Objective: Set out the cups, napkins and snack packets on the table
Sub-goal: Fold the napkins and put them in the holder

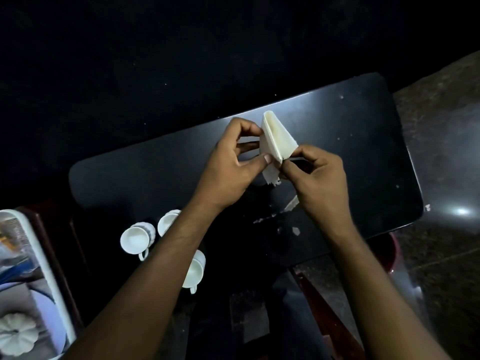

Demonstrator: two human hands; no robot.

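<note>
Above the middle of the dark table (pixel 363 157) I hold a white folded napkin (pixel 278 136) with both hands. My left hand (pixel 231 167) pinches its left side between thumb and fingers. My right hand (pixel 317 175) pinches its lower right edge. The napkin is spread open like a cone. Three white cups stand at the table's near left: one (pixel 135 240) furthest left, one (pixel 166 222) behind it partly hidden by my left forearm, and one (pixel 193 271) nearest me, also partly hidden. No snack packets are clearly visible.
A white tray (pixel 49 255) with blurred items and a white pumpkin-shaped object (pixel 15 331) sits at the far left. Small white scraps (pixel 296 231) lie on the table's near edge. Stone floor (pixel 441 126) shows to the right.
</note>
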